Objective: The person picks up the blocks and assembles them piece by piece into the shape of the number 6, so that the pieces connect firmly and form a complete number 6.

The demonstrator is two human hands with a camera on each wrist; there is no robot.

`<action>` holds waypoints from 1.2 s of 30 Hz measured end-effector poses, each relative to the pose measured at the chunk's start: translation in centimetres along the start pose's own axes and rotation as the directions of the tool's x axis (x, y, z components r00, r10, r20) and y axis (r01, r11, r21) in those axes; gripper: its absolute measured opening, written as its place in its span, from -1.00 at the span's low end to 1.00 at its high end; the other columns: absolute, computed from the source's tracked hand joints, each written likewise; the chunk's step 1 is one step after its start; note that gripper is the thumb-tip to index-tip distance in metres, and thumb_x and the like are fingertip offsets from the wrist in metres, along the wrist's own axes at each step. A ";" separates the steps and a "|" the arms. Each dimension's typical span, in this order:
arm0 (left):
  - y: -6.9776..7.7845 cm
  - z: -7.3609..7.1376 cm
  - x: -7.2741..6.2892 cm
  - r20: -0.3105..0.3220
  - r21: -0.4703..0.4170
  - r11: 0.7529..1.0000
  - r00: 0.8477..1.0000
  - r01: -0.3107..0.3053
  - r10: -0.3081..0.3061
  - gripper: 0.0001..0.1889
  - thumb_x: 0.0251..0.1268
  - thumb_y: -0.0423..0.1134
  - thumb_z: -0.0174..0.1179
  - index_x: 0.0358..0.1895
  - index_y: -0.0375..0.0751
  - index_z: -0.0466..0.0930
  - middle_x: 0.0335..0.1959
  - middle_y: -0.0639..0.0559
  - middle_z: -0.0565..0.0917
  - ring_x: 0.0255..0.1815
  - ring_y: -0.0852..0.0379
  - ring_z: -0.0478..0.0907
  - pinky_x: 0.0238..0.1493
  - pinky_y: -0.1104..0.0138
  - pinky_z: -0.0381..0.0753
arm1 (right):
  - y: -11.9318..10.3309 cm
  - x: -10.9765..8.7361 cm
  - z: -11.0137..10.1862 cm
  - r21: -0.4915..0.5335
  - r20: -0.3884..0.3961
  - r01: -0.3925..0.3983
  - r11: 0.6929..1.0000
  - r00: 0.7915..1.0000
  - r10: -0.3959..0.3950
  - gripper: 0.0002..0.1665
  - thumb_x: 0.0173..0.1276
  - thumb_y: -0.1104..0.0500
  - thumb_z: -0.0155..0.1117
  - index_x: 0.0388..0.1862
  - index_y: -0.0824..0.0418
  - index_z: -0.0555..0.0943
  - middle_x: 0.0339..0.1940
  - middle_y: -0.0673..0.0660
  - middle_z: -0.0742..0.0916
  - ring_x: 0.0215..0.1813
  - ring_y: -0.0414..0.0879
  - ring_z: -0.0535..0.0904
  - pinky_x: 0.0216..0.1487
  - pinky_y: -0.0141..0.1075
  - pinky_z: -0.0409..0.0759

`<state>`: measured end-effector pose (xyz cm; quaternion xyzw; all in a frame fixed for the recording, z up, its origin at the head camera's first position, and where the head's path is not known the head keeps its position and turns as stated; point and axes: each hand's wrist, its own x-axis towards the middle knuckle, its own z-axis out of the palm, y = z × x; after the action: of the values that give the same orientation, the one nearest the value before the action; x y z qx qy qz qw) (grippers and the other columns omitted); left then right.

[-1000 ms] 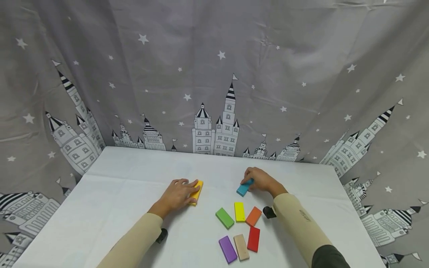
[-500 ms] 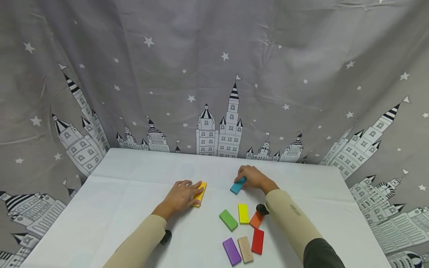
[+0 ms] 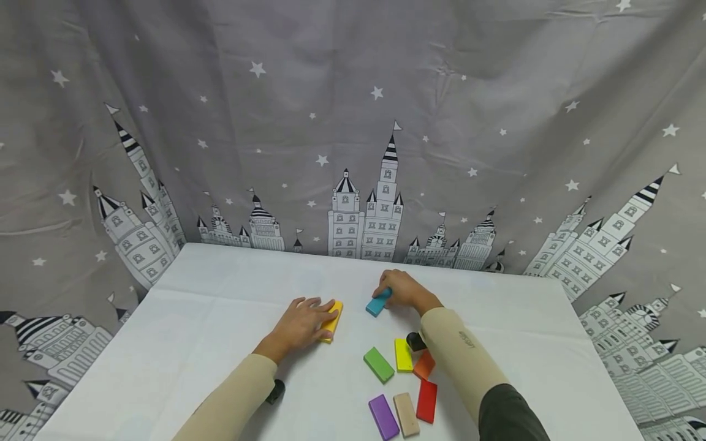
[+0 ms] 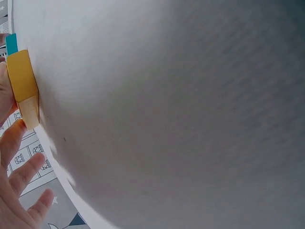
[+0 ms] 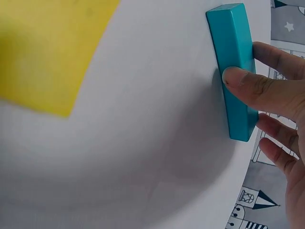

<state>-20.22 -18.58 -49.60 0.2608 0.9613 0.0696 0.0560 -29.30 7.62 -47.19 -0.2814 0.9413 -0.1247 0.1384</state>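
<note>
Gripping a block each, the person's two hands work over a white table in the head view. The left hand pinches an amber block between thumb and forefinger, with the other fingers spread apart on the far side of the forefinger. The right hand holds a blue block, one end of which sticks out from the fingertips toward the left hand, with a gap between the two blocks. Nearer the person than the right fingers lie a green block, a yellow block and an orange block, the last partly covered by the right sleeve. Farther from those fingers, still on the person's side, lie a purple block, a bare wood block and a red block. Beyond both hands hangs a grey curtain printed with castles and stars.

In the left wrist view, the amber block is at the left edge, caught between the thumb and a fingertip at its lower end; two more fingers stand clear below. The blue block shows just past its upper end.

In the right wrist view, the thumb lies across the blue block's near face, and other fingers press it from behind. It tilts in the grip; whether it touches the table cannot be told. Well apart from these fingers, a blurred yellow block fills the upper left corner.
</note>
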 end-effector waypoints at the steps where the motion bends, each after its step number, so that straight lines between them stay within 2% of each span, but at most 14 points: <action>1: 0.1 0.0 0.0 0.003 0.003 1.000 1.000 0.002 -0.002 -0.39 0.19 0.18 0.20 0.28 0.01 0.50 0.41 0.06 0.37 0.41 -0.14 0.27 0.39 -0.11 0.13 | -0.1 0.1 0.0 0.002 0.000 -0.003 1.000 1.000 0.003 -0.63 0.07 0.34 0.50 -0.13 0.01 0.78 -0.08 0.04 0.63 0.02 -0.04 0.48 0.18 -0.12 0.43; 5: 0.5 0.1 -0.3 0.009 0.009 1.000 1.000 0.002 -0.002 -0.40 0.20 0.17 0.19 0.28 0.02 0.50 0.41 0.07 0.37 0.44 -0.12 0.23 0.41 -0.11 0.09 | -0.6 0.5 0.2 -0.008 0.007 0.000 1.000 1.000 0.000 -0.61 0.05 0.33 0.51 -0.12 0.01 0.77 -0.07 0.05 0.64 0.03 -0.04 0.48 0.19 -0.13 0.43; 12: 0.4 0.0 -0.6 -0.021 -0.001 0.999 0.999 -0.047 0.047 -0.40 0.24 0.16 0.16 0.29 -0.07 0.50 0.39 0.01 0.39 0.43 -0.15 0.24 0.40 -0.13 0.11 | -1.2 1.5 0.4 -0.021 0.017 0.010 1.000 1.000 -0.010 -0.59 0.08 0.30 0.51 -0.06 0.00 0.76 -0.06 0.02 0.63 0.04 -0.07 0.47 0.19 -0.19 0.43; 21: 0.7 -0.2 -0.4 0.008 -0.006 1.000 1.000 -0.010 0.010 -0.39 0.22 0.18 0.16 0.30 -0.03 0.48 0.41 0.04 0.37 0.44 -0.14 0.22 0.41 -0.12 0.08 | -2.3 2.7 0.4 0.008 0.014 0.000 1.000 1.000 0.000 -0.59 0.11 0.27 0.50 -0.03 -0.01 0.74 -0.01 0.05 0.63 0.07 -0.04 0.47 0.20 -0.18 0.46; 31: -0.4 -0.1 0.4 -0.004 0.006 1.000 1.000 -0.020 0.020 -0.39 0.22 0.17 0.16 0.31 -0.01 0.48 0.40 0.07 0.38 0.43 -0.14 0.24 0.41 -0.12 0.10 | -3.0 4.6 0.2 0.050 0.022 -0.031 0.998 0.999 0.030 -0.57 0.12 0.29 0.49 -0.01 0.01 0.73 0.03 0.09 0.61 0.10 -0.02 0.46 0.21 -0.17 0.47; 36: -0.7 -0.3 0.8 -0.005 -0.002 0.999 0.999 -0.045 0.045 -0.40 0.22 0.15 0.18 0.29 -0.01 0.50 0.39 0.05 0.40 0.41 -0.15 0.26 0.39 -0.13 0.13 | -3.0 5.5 0.0 0.051 0.021 -0.028 0.998 0.999 0.027 -0.57 0.10 0.31 0.49 -0.02 0.01 0.74 0.03 0.10 0.61 0.09 -0.02 0.47 0.20 -0.17 0.48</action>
<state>-21.26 -18.82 -49.51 0.2821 0.9552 0.0727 0.0522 -32.23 2.06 -47.29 -0.2660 0.9402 -0.1442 0.1567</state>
